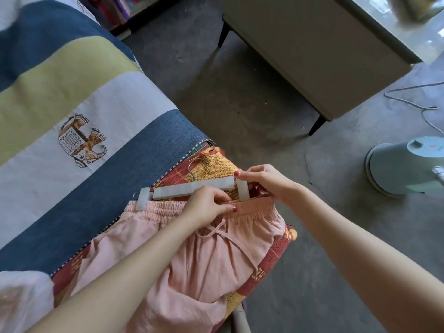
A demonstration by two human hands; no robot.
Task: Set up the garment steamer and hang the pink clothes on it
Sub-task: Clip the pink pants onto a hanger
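Both hands [209, 205] [266, 182] hide the hanger's [192, 187] right clip.

From my remote seat I see soft, wrinkled matt cloth in the pink trousers [192, 255], a milky, glossy hanger [192, 188] with a shiny metal hook [195, 165], coarse woven red-and-yellow fabric [216, 164] beneath, a matt striped blanket [79, 97], rough concrete floor [240, 97], and the steamer base [403, 169] in smooth plastic.

open concrete floor [240, 104] ahead; cabinet [312, 56] beyond; steamer base [398, 169] at right
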